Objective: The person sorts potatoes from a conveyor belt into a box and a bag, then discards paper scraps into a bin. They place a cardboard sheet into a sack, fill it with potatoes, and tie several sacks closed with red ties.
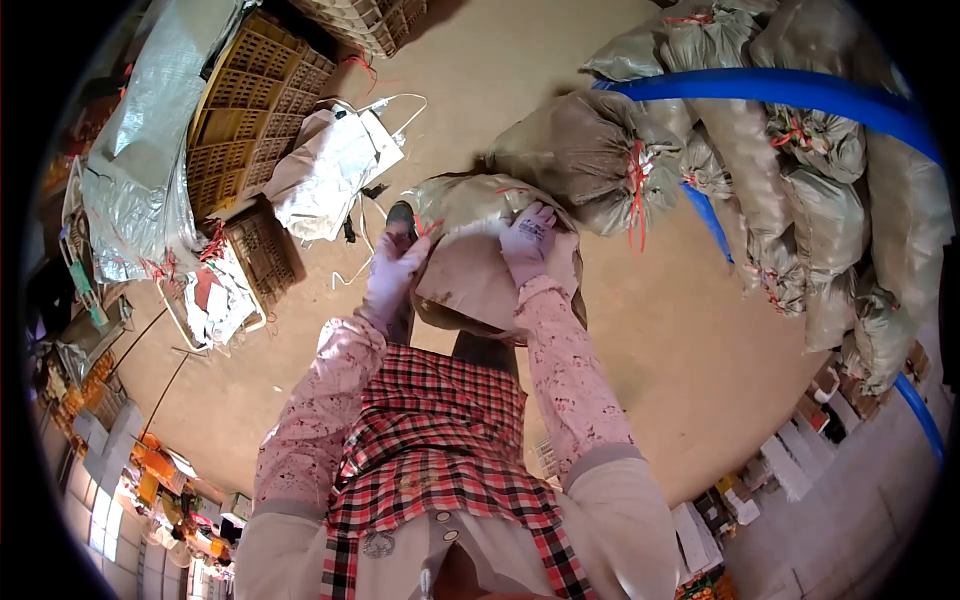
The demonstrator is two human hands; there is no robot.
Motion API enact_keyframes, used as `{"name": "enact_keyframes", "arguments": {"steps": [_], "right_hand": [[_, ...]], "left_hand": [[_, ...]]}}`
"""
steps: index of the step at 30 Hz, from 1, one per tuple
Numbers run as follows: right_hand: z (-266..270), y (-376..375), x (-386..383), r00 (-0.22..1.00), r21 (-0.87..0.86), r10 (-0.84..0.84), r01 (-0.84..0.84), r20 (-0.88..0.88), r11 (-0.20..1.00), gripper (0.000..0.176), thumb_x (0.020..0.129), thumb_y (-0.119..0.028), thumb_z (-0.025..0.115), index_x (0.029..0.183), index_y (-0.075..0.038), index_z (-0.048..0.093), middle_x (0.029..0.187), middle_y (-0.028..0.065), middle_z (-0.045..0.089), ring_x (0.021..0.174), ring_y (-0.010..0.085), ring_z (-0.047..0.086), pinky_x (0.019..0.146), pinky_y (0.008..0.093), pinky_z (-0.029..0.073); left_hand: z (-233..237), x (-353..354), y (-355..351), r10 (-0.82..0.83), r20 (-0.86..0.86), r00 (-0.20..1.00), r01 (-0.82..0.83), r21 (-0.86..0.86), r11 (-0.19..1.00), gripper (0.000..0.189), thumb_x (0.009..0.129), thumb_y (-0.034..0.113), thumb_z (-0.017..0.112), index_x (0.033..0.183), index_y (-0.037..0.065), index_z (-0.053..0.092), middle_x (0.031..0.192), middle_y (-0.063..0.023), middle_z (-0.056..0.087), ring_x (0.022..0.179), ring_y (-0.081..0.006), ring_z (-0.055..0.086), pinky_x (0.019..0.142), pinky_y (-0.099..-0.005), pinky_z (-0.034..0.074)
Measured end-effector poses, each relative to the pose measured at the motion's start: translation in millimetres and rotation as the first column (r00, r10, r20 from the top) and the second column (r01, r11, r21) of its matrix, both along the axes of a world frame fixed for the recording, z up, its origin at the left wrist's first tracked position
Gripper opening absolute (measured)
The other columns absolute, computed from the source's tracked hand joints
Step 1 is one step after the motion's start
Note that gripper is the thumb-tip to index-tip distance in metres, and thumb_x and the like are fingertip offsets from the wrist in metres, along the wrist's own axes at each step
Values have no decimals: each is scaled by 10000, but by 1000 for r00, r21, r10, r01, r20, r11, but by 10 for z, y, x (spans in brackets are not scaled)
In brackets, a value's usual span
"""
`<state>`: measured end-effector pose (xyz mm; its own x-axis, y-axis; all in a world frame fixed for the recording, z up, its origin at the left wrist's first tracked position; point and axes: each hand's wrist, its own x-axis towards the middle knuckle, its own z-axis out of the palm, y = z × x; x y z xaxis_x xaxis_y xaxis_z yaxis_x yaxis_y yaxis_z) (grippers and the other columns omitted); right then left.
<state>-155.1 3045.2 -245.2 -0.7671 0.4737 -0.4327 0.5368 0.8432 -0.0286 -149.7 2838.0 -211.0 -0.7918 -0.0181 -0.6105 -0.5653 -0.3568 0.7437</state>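
A bulging sack [465,268], greyish beige, sits on the floor right in front of my legs. My right hand [528,243], in a pale lilac glove with dark print, has its fingers curled on the sack's upper right part and grips its material. At the sack's left edge is my left hand [395,268], gloved the same way, its fingertips drawn together at a thin red string [429,228]. The exact hold on the string is hard to make out. A dark shoe tip shows just beyond the left fingers.
Another tied sack [575,150] stands just beyond, with several more sacks [825,220] piled at right, crossed by a blue strip [780,88]. To the left are a stack of woven baskets [255,105], white sheets [335,170] and a small crate [262,250] on the brown floor [690,380].
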Motion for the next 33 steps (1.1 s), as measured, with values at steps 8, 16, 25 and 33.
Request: {"name": "enact_keyframes", "arguments": {"steps": [8,16,25,33], "right_hand": [[540,-404,562,903,-297,420,-427,-91,854,948,603,-619,628,1388,-249,247,1441,144,117,1314,419,44,1002,623,90],[171,-543,583,916,-293,370,-315,154,903,899,676,-545,621,1404,-338,136,1473,141,-3,1324,445,-35,986,669,88],[641,358,1205,870,-233,43,-178,-490,956,621,694,-392,631,1215,-106,453,1263,147,399,1164,333,356,1001,495,222],[466,1195,1395,965,-374,-129,209,227,904,332,743,-371,591,867,-64,628,795,170,616,777,333,596,689,407,459]], "left_hand": [[-278,-217,-26,-517,162,841,536,-118,836,252,818,84,612,1050,14,543,778,-31,577,622,-82,513,516,-199,403],[374,-521,-70,-546,95,832,549,-279,788,195,793,16,587,987,-6,580,691,-16,560,662,-105,558,615,-223,461],[472,146,679,-687,47,725,547,-646,532,473,764,253,645,1154,60,460,679,-64,542,598,-158,539,575,-302,454],[185,410,1521,-965,248,-80,472,-844,-256,813,753,392,617,1416,223,178,1115,-175,544,995,-299,558,770,-411,455]]}}
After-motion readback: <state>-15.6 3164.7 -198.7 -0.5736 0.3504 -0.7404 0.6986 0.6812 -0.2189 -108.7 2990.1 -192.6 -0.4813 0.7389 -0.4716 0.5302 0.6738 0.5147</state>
